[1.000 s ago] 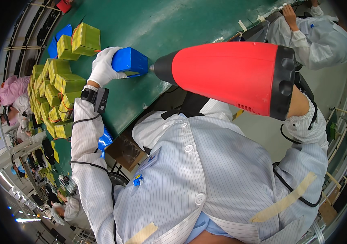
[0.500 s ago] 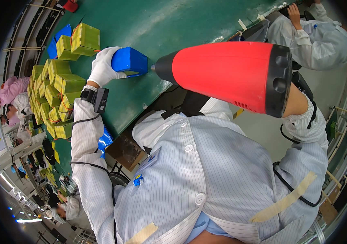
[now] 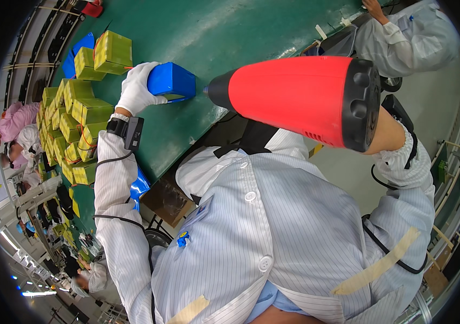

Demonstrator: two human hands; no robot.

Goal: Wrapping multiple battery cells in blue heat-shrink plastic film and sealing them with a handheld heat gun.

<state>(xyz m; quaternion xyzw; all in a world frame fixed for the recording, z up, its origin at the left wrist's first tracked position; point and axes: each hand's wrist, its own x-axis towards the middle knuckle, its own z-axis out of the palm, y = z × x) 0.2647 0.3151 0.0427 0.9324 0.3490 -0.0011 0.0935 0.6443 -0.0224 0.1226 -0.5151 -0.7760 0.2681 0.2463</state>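
In my gloved left hand (image 3: 138, 89) is a box-shaped block wrapped in glossy blue film (image 3: 170, 81), gripped from its left side above the table. My right arm holds up a red and black heat gun (image 3: 292, 102). Its nozzle points left at the blue block's right face, with a small gap between them. The gun's body covers most of my right hand (image 3: 386, 132); only bare skin by the wrist shows, and the fingers are hidden.
Stacked on the green table (image 3: 208, 32) at left are several yellow-green taped blocks (image 3: 87, 110) with thin red wires. Blue film pieces (image 3: 140, 186) lie near them. A co-worker in a white smock (image 3: 408, 40) sits at the far right. Under the table edge stands a cardboard box (image 3: 170, 200).
The rear of the heat gun has swung slightly left, its nozzle still facing the blue block. My left hand and the block stay put. The co-worker at far right has shifted.
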